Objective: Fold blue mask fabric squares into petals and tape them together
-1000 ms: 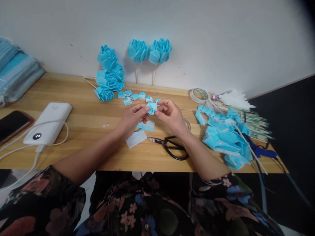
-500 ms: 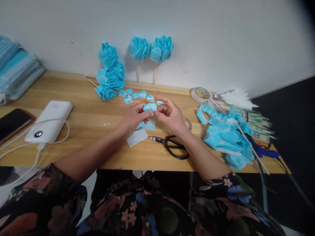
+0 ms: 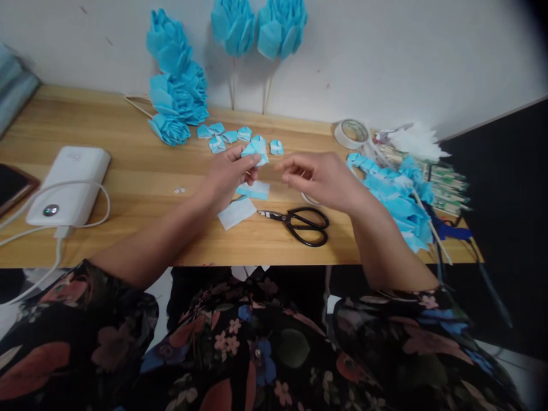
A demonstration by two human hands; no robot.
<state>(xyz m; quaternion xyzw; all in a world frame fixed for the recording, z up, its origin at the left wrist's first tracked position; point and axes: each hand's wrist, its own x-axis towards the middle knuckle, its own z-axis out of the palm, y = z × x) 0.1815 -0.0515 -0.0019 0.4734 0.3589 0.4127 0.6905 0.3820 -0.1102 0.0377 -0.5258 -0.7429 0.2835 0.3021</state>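
My left hand (image 3: 229, 174) pinches a folded light-blue petal piece (image 3: 256, 150) between thumb and fingers, above the table. It looks like thin non-woven fabric with a paler side. To its right, apart from the piece, my right hand (image 3: 317, 177) hovers with loosely bent fingers, thumb and index apart; nothing shows in it. Beyond the hands lie several small folded blue petals (image 3: 217, 142), one of them alone at the right (image 3: 276, 147). Below my left hand are a flat blue cut piece (image 3: 257, 190) and a whitish cut piece (image 3: 237, 213).
Black-handled scissors (image 3: 306, 224) lie near the front edge. Blue flowers on sticks (image 3: 233, 28) stand against the wall, others (image 3: 175, 85) at left. A tape roll (image 3: 351, 134), blue scraps (image 3: 398, 200) and a blue tool (image 3: 454, 231) are at right; a white power bank (image 3: 71, 185) at left.
My right hand has let go of the folded petal piece and moved right, away from it. My left hand keeps the piece. The view has tilted lower.
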